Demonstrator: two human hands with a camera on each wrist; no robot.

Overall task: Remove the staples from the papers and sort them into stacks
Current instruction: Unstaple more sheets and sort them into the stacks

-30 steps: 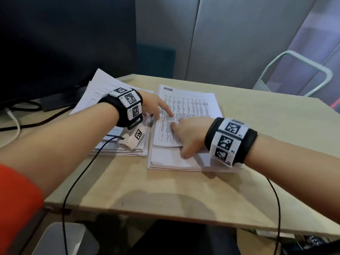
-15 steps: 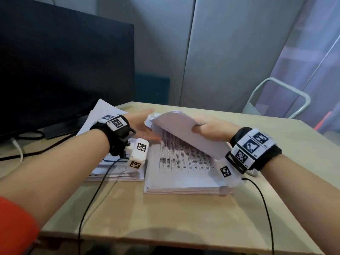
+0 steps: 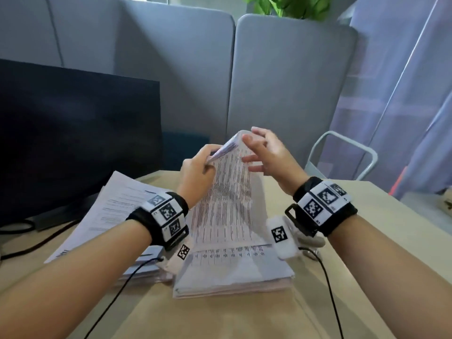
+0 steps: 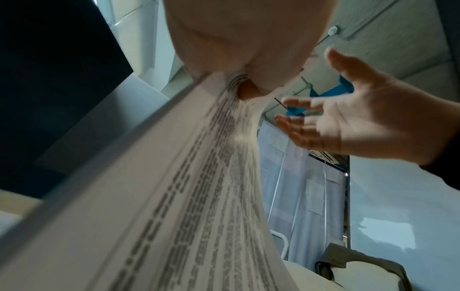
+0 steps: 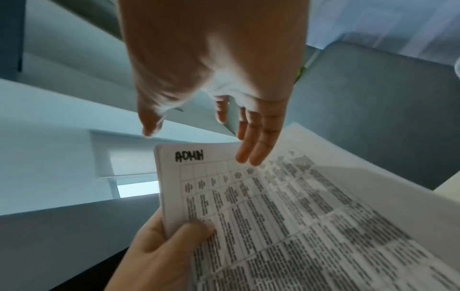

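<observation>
A thick printed packet (image 3: 227,204) marked "ADMIN" (image 5: 189,156) is raised upright above the middle stack (image 3: 234,277). My left hand (image 3: 198,167) pinches its upper left edge, thumb on the printed face (image 5: 174,236). My right hand (image 3: 264,152) hovers by the packet's top right corner with fingers spread and straight, fingertips (image 5: 248,157) near the page; whether they touch it I cannot tell. In the left wrist view the packet (image 4: 174,196) runs away from my left hand (image 4: 248,59), with my right hand (image 4: 348,122) open beside it. No staple shows.
A second paper stack (image 3: 105,223) lies left on the wooden table (image 3: 220,319). A dark monitor (image 3: 73,133) stands behind it, cables trailing. Grey partition panels (image 3: 281,81) back the desk, and a pale chair frame (image 3: 342,155) stands at the far right.
The top packet went from flat under my hands to lifted upright. My left hand took its upper left edge; my right hand released its grip and opened. The head view tilted upward.
</observation>
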